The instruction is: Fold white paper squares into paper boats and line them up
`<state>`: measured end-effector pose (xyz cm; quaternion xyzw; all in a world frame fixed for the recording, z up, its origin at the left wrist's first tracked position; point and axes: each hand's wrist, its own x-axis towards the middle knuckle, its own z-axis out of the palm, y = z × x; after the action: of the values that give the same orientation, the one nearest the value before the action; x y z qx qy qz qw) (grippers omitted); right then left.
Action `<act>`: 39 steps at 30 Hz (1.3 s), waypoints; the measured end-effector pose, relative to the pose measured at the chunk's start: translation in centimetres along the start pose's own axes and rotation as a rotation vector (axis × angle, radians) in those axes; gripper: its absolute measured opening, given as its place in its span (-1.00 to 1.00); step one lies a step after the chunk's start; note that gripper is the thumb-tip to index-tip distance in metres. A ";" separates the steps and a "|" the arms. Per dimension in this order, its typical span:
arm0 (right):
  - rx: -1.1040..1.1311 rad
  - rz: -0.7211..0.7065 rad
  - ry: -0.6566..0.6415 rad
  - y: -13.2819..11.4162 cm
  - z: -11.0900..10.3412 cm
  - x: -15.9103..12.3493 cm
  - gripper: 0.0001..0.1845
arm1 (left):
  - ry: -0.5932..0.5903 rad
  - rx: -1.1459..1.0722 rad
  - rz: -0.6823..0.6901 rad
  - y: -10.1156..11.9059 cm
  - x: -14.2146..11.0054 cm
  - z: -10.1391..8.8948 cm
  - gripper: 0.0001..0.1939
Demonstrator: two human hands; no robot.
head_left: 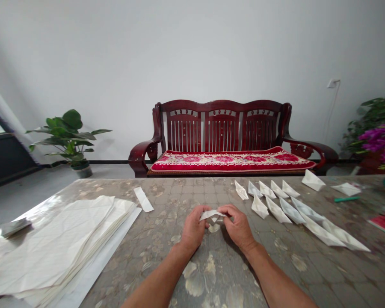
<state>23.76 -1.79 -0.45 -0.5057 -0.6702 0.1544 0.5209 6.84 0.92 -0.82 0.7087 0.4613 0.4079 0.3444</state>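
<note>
A small folded white paper (212, 214) is held between my two hands over the middle of the table. My left hand (194, 227) pinches its left end, and my right hand (239, 226) grips the right end. The paper bows slightly upward, with a pointed fold showing beneath its middle. Some of my fingers are hidden behind the paper and the hands. To the right of my hands stand several folded paper boats (276, 209) in rows. A loose paper strip (143, 199) lies to the left, beyond my left hand.
At left lies a stack of white paper sheets (60, 239) with a small grey object (15, 226) on it. On the right are a green pen (346, 199), a red book (383, 223) and purple flowers (380, 143). Past the patterned table (160, 273) stands a wooden bench (223, 132).
</note>
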 end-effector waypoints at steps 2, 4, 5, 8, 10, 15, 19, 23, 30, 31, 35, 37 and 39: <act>0.001 -0.017 0.010 0.2 0.0 0.0 -0.66 | -0.003 -0.026 -0.015 0.0 0.0 0.0 -0.60; -0.013 -0.037 0.025 0.2 0.1 0.0 -0.65 | 0.003 -0.084 -0.051 0.0 0.1 0.0 -0.62; -0.022 -0.050 0.036 0.2 0.1 -0.1 -0.65 | 0.014 -0.126 -0.079 0.1 0.2 0.1 -0.63; -0.054 -0.104 0.062 -0.1 0.2 -0.1 -0.61 | 0.079 -0.269 -0.188 0.2 0.6 0.1 -0.65; -0.081 -0.141 0.068 -0.3 0.2 -0.2 -0.59 | 0.137 -0.336 -0.255 0.2 0.8 0.1 -0.66; -0.154 -0.157 0.118 -0.6 0.3 -0.1 -0.58 | 0.149 -0.355 -0.296 0.2 1.2 0.0 -0.77; -0.202 -0.190 0.119 -0.7 0.3 -0.1 -0.58 | 0.118 -0.484 -0.337 0.5 1.4 -0.3 -0.80; -0.268 -0.269 0.095 -0.9 0.2 -0.1 -0.56 | 0.144 -0.674 -0.395 0.7 1.4 -0.8 -0.72; -0.367 -0.405 0.016 -1.8 0.6 -0.4 -0.57 | 0.111 -0.849 -0.471 1.1 1.4 -1.7 -0.66; -0.380 -0.418 -0.009 -2.0 0.7 -0.5 -0.58 | 0.112 -0.857 -0.472 1.2 1.5 -1.8 -0.66; -0.357 -0.443 -0.152 -2.7 1.0 -0.7 -0.61 | 0.118 -0.884 -0.447 0.9 1.7 -1.9 -0.58; -0.281 -0.419 -0.185 -2.9 1.1 -0.8 -0.63 | 0.108 -0.901 -0.429 0.7 1.7 -1.9 -0.57; -0.193 -0.354 -0.161 -3.0 1.0 -0.7 -0.67 | 0.088 -0.926 -0.409 0.6 1.6 -1.9 -0.56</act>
<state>21.28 -3.40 0.92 -0.4134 -0.7996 0.0354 0.4341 5.77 2.40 0.93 0.3591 0.3755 0.5234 0.6754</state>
